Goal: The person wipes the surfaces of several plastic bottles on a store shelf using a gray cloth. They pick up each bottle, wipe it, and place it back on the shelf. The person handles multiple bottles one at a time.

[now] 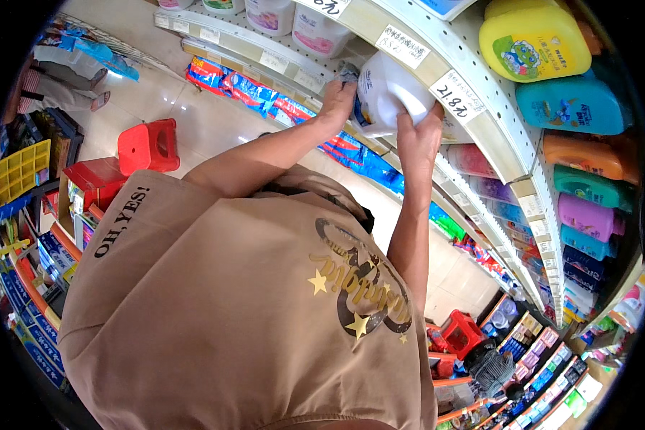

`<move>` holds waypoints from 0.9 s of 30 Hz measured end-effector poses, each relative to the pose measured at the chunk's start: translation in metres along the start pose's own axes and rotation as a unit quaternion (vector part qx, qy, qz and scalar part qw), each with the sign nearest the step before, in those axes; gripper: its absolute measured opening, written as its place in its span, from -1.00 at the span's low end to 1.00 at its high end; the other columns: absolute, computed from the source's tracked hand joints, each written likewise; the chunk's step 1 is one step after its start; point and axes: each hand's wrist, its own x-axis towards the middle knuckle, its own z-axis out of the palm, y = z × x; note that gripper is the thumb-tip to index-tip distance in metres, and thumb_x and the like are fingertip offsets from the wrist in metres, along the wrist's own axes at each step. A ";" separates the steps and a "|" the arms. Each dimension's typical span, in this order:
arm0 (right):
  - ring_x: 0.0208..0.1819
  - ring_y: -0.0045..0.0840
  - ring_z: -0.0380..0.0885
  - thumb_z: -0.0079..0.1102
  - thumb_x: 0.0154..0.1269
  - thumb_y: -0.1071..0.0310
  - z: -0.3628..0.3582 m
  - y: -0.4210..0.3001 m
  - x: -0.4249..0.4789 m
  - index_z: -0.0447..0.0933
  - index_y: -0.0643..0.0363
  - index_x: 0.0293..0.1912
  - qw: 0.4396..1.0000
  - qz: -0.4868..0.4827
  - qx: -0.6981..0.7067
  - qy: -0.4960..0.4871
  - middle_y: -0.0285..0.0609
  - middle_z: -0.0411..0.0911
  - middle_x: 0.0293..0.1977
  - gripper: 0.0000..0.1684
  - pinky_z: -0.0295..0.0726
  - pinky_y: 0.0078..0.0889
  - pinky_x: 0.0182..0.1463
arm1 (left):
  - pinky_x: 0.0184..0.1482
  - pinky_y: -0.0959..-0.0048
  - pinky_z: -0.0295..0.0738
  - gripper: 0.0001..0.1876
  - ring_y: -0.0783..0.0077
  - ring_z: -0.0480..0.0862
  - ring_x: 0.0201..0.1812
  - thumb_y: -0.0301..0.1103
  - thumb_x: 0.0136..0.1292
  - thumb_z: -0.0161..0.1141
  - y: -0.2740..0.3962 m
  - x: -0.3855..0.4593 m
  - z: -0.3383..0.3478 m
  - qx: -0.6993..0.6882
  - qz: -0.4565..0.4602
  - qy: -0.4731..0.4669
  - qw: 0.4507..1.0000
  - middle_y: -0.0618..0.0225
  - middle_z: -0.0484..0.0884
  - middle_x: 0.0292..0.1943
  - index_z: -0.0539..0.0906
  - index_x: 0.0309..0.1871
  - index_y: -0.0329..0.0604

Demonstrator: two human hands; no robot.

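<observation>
A large white plastic jug (379, 88) with a moulded handle is tilted at the edge of a metal shelf (363, 54). My right hand (422, 131) grips it by the handle. At its left side, my left hand (337, 105) holds a crumpled grey cloth (348, 71) between fingers and thumb, close to the jug's wall. Whether the cloth touches the jug cannot be made out. Further left on the same lower shelf stand white bottles with pink labels (322, 31). Above the jug, price tags (403, 45) line the upper shelf's edge.
Upper-shelf bottles include a yellow one (535, 43) and a blue one (570, 106). Red and blue packets (231, 80) run along the shelf foot. A red plastic stool (148, 145) stands on the tiled floor behind at left. Another person's legs (67, 88) show at far left.
</observation>
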 end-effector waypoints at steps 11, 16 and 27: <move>-0.01 -0.39 0.49 0.30 0.11 0.51 0.010 0.014 -0.005 0.23 0.39 0.28 0.977 0.023 0.213 0.001 -0.01 0.43 0.06 -0.25 0.51 -0.39 0.08 | 0.06 -0.01 0.59 -0.69 0.12 0.62 0.06 -0.39 0.47 -0.13 -0.014 -0.024 -0.008 -0.246 -0.166 0.022 0.955 0.12 0.56 0.09 0.35 0.23 -0.17; -0.02 -0.43 0.49 0.32 0.12 0.51 0.014 0.009 -0.024 0.21 0.39 0.29 0.977 -0.010 0.215 -0.001 -0.03 0.46 0.03 -0.24 0.54 -0.42 0.03 | 0.19 0.07 0.52 -0.62 0.15 0.61 0.11 -0.20 0.55 -0.28 -0.028 -0.044 -0.011 -0.252 -0.240 -0.005 0.938 0.12 0.55 0.15 0.39 0.22 -0.18; 0.15 -0.35 0.44 0.40 0.07 0.45 0.010 -0.010 -0.098 0.11 0.36 0.35 0.967 -0.012 0.229 -0.109 0.02 0.44 0.13 -0.08 0.36 -0.29 0.28 | 0.39 0.18 0.28 -0.49 0.23 0.43 0.32 -0.04 0.54 -0.40 -0.067 -0.106 -0.015 -0.176 -0.062 -0.120 0.975 0.25 0.43 0.31 0.32 0.37 -0.08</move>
